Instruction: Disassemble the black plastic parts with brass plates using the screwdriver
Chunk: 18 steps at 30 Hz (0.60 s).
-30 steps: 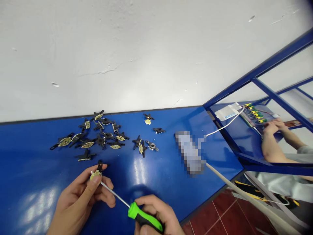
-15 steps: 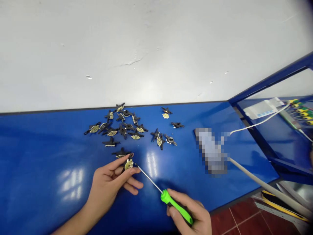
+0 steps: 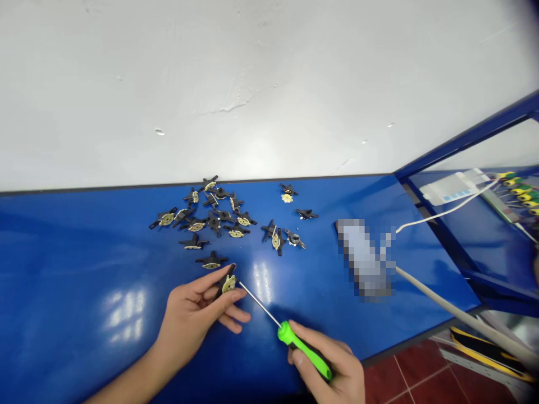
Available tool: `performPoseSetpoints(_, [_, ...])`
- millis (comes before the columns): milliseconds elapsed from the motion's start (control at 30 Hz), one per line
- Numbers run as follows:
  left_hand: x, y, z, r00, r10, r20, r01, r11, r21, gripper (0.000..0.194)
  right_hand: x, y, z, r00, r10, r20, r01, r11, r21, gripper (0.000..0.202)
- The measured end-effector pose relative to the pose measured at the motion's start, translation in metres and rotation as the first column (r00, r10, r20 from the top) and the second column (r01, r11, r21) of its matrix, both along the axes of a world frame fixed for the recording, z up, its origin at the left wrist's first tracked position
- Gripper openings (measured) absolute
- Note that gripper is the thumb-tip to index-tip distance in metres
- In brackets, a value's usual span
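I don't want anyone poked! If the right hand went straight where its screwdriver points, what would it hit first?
Probably the small part in the left hand, met by the screwdriver; depth is unclear.

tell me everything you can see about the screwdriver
The screwdriver has a bright green and black handle, plastic or rubber by its look, and a slim, straight, shiny metal shaft. It slants above the blue table, handle at lower right, partly covered by the right hand gripping it. Its far end is close to the small black-and-gold part in the left hand; whether they touch is unclear.
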<state>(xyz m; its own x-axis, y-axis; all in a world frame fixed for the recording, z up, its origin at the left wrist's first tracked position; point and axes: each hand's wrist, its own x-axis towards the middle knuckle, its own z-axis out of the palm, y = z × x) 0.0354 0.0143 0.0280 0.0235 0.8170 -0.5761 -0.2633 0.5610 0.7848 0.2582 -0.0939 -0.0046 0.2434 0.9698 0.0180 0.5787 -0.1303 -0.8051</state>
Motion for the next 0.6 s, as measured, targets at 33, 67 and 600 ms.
performPoseSetpoints(33, [0.000,-0.001,0.000,1.000,-0.001,0.005,0.001,1.000,0.001,0.065,0.001,0.000,0.000,1.000,-0.002,0.012,0.002,1.000,0.001,0.033])
performPoseSetpoints(67, [0.001,-0.001,0.000,1.000,-0.004,0.008,0.004,1.000,0.002,0.065,0.002,0.000,0.000,1.000,-0.002,0.018,0.002,1.000,0.004,0.033])
performPoseSetpoints(600, [-0.002,-0.008,-0.006,0.990,-0.038,-0.137,0.048,0.996,0.072,0.063,0.011,0.006,0.011,0.996,0.085,-0.007,-0.085,0.994,-0.070,0.027])
